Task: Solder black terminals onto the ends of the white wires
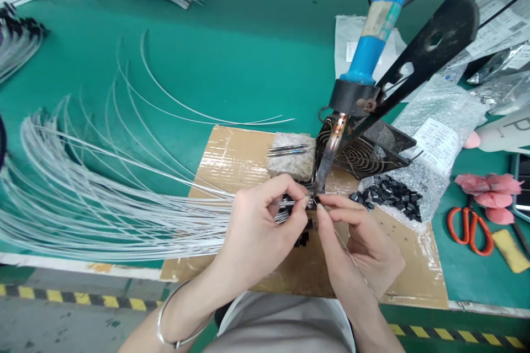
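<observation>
My left hand [259, 226] is closed in a pinch on a white wire end, drawn from a fan of white wires [95, 204] spreading to the left. My right hand [360, 242] is also closed, thumb and forefinger pinching a small black part and a thin strand of solder wire that trails back over the palm. Both pinches meet at the tip of the blue-handled soldering iron [331, 154], which hangs tilted in a black stand [430, 44]. All of this sits over a taped cardboard pad [232, 160].
A grey block [292, 165] with metal pins lies behind my hands, beside a small fan grille [364, 157]. Small black parts [389, 196] spill from a plastic bag at right. Orange scissors [470, 229], pink items and more bags lie far right. More wire bundles lie top left.
</observation>
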`<state>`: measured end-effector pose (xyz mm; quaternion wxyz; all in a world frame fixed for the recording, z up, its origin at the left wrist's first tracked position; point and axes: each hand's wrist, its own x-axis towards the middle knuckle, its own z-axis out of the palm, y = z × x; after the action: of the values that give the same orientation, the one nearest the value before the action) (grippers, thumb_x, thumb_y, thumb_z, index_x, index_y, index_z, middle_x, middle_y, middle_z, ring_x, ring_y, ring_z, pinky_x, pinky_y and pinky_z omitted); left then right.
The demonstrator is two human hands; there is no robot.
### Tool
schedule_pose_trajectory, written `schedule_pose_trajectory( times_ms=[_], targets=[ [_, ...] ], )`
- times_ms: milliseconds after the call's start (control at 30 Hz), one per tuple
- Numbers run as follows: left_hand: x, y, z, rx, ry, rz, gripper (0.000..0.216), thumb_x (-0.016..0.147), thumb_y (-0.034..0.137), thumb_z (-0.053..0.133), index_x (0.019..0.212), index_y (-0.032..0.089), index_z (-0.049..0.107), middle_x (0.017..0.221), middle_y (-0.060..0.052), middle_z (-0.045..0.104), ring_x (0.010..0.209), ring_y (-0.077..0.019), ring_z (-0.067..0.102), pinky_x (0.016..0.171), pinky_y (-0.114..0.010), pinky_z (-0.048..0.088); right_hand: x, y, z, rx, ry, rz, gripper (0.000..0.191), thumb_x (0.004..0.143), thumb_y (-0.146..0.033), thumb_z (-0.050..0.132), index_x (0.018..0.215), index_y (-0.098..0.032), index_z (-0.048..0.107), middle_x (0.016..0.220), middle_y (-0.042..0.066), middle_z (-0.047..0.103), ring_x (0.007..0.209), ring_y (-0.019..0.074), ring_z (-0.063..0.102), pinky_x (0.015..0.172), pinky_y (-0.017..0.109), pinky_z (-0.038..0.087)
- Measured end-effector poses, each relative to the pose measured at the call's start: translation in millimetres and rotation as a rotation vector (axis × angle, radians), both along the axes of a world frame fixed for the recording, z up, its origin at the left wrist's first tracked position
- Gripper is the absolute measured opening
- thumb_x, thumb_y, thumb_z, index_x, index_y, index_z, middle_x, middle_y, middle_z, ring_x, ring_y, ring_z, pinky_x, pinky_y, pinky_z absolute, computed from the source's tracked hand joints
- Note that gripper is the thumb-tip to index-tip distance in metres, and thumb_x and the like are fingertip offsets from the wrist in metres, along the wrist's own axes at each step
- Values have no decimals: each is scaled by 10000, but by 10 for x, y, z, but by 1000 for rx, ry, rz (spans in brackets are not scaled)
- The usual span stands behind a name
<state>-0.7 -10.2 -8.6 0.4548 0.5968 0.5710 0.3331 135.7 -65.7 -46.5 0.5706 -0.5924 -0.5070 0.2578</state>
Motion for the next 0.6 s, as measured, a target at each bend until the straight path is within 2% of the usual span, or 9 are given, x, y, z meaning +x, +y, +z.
schedule_pose_trajectory(
  times_ms=[167, 333, 500, 600],
  targets=[
    [9, -11, -18, 9, -2, 4, 158, 862, 231, 607, 728, 194, 680, 769, -39, 769, 519, -105, 460, 471, -248, 343, -2, -3, -1, -4, 4, 2, 182, 913, -67, 772, 916, -248, 756, 1068, 12, 839, 988, 171, 797, 917, 323, 635],
    [10, -10, -25, 2, 0, 3, 159, 861, 242, 608, 726, 196, 678, 782, -54, 771, 593, -137, 561, 490, -251, 356, 0, -16, -4, -10, 12, 9, 196, 902, -52, 778, 917, -246, 751, 1082, 0, 837, 1021, 157, 791, 945, 307, 626],
    [25, -4, -16, 1, 17, 5, 158, 847, 232, 604, 710, 190, 670, 776, -41, 773, 502, -95, 423, 465, -236, 330, 10, -9, -15, 4, -2, 1, 174, 895, -66, 787, 903, -235, 750, 1062, 10, 837, 989, 161, 796, 914, 298, 638],
    [23, 2, -17, -3, 3, 6, 161, 847, 229, 609, 702, 191, 668, 764, -34, 770, 510, -96, 436, 472, -226, 349, 9, -1, -20, 3, -1, 1, 176, 898, -60, 778, 898, -234, 751, 1052, 10, 836, 978, 158, 796, 895, 285, 641]
  ],
)
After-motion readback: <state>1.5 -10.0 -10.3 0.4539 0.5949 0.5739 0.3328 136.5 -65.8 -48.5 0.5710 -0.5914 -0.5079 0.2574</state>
